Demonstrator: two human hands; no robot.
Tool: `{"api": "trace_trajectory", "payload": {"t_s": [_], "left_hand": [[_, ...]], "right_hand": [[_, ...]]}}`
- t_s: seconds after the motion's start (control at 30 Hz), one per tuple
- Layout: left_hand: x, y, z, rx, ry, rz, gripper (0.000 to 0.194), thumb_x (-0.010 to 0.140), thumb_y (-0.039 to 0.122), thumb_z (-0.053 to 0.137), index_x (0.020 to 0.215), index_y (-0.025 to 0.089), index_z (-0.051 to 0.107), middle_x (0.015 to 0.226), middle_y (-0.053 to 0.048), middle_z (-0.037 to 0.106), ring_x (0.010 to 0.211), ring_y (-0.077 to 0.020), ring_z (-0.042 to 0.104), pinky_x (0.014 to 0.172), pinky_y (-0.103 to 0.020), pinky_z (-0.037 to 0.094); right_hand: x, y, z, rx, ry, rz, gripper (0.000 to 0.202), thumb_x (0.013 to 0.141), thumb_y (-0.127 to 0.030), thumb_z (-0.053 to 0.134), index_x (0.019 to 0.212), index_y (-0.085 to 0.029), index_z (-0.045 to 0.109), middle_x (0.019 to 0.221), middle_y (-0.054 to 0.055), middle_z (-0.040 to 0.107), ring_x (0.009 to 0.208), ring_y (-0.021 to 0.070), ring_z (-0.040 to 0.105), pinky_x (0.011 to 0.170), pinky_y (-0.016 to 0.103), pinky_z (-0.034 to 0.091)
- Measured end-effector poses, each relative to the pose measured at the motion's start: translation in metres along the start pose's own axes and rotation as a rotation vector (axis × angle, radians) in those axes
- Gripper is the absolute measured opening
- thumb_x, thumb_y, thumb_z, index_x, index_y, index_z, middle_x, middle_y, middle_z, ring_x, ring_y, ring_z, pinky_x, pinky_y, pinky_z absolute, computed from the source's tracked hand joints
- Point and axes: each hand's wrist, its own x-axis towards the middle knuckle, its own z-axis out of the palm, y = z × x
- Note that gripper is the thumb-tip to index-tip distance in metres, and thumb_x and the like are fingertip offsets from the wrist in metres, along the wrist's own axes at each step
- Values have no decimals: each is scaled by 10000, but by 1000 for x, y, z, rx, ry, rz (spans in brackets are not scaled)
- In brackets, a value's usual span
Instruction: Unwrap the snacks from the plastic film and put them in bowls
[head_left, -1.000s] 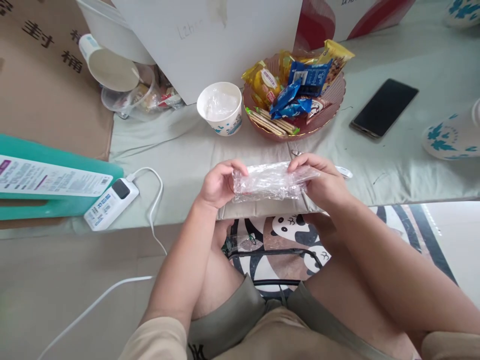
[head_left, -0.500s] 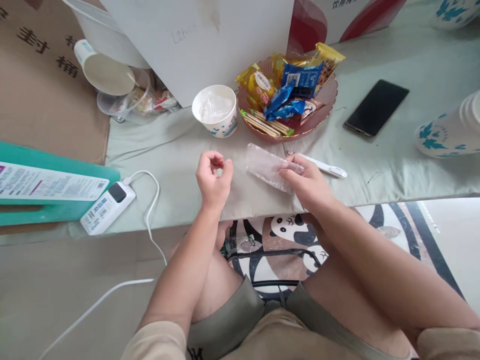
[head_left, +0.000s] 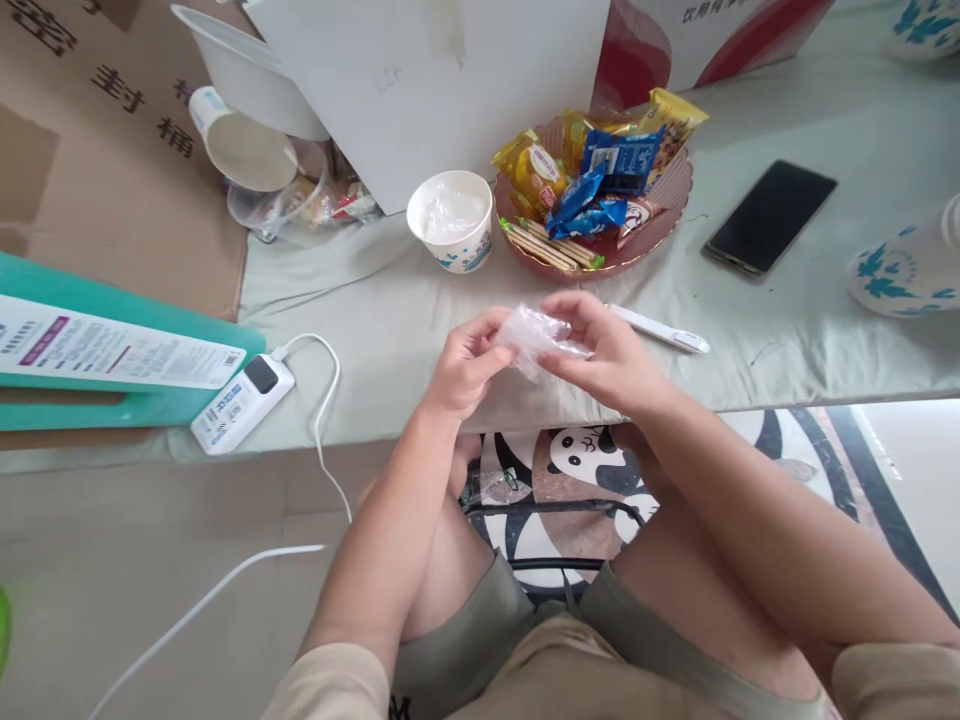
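Between my hands is a crumpled clear plastic wrapper (head_left: 531,335), above the cloth near the table's front edge. My left hand (head_left: 471,362) pinches its left end between thumb and fingers. On the other side, my right hand (head_left: 600,350) holds the right end, thumb below and fingers bent over it. Just beyond them stands a paper cup (head_left: 459,250) with blue print and clear plastic inside. A pink scalloped bowl (head_left: 630,255) of wrapped snacks is to the cup's right. A white slim stick-like object (head_left: 664,330) lies by my right hand, partly hidden behind it.
A black phone (head_left: 772,215) lies right of the bowl, with stacked paper cups (head_left: 904,265) farther right. At left are a white power bank (head_left: 244,403) with a white cable (head_left: 326,400) and a green container (head_left: 135,330). A white box (head_left: 450,90) stands behind.
My left hand has moved right and taken hold of the wrapper's left end. The wrapper, flat and stretched out before, is now bunched up between both hands. The view has shifted slightly.
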Motion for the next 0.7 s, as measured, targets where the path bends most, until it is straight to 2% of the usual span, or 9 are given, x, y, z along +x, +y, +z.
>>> {"api": "trace_trajectory", "payload": {"t_s": [0.07, 0.13, 0.2, 0.3, 0.43, 0.5, 0.6, 0.63, 0.7], "left_hand": [[1, 6, -5, 0, 31, 40, 262, 686, 333, 823, 912, 240, 728, 875, -3, 675, 828, -142, 625, 755, -251, 525], [4, 10, -14, -9, 134, 80, 248, 705, 329, 778, 926, 242, 707, 867, -1, 643, 824, -133, 611, 735, -238, 515], [11, 14, -25, -54, 255, 116, 196, 734, 339, 729, 888, 231, 672, 820, 4, 608, 776, -120, 594, 702, -228, 498], [21, 17, -42, -154, 355, 163, 161, 768, 359, 679, 817, 217, 622, 719, 14, 555, 681, -109, 557, 651, -230, 467], [26, 22, -60, -241, 395, 180, 166, 771, 357, 666, 758, 209, 592, 636, 24, 487, 610, -103, 504, 595, -234, 418], [25, 26, -68, -269, 433, 177, 170, 786, 362, 646, 747, 212, 575, 631, 22, 465, 606, -107, 489, 593, -243, 413], [22, 32, -75, -317, 476, 160, 182, 800, 373, 620, 738, 215, 552, 622, 19, 435, 598, -116, 476, 588, -256, 407], [22, 34, -77, -336, 482, 154, 186, 798, 375, 619, 736, 215, 547, 620, 18, 430, 595, -117, 473, 585, -259, 402], [21, 37, -80, -379, 485, 144, 194, 793, 382, 619, 737, 215, 538, 621, 17, 428, 592, -119, 468, 585, -263, 397]], "right_hand": [[2, -9, 5, -75, -9, 5, 234, 757, -338, 716, 924, -221, 601, 835, 12, 652, 768, 178, 603, 727, 321, 478], [9, -21, 9, -201, 96, -55, 160, 771, -319, 700, 834, -227, 585, 771, 7, 631, 736, 181, 586, 706, 324, 467], [27, -33, 14, -340, 202, -150, 168, 772, -318, 722, 796, -236, 576, 783, 22, 638, 767, 199, 589, 720, 339, 471], [76, -50, 24, -545, 209, -258, 181, 786, -332, 760, 811, -250, 601, 808, 48, 652, 822, 230, 606, 726, 357, 486], [160, -55, 44, -862, 10, -337, 141, 785, -221, 763, 858, -232, 643, 842, 39, 680, 895, 236, 660, 757, 331, 489], [196, -48, 53, -997, -142, -273, 71, 820, -164, 717, 788, -191, 659, 818, 11, 681, 922, 192, 683, 751, 271, 458], [236, -31, 60, -971, -310, -14, 276, 839, -146, 702, 574, -121, 629, 635, -25, 628, 812, 102, 678, 662, 220, 390], [246, -24, 61, -915, -314, 70, 358, 858, -167, 680, 515, -104, 603, 577, -35, 602, 742, 70, 660, 633, 221, 368], [263, -10, 61, -745, -171, 114, 507, 913, -231, 582, 432, -77, 540, 513, -50, 564, 611, 14, 600, 592, 235, 336]]}}
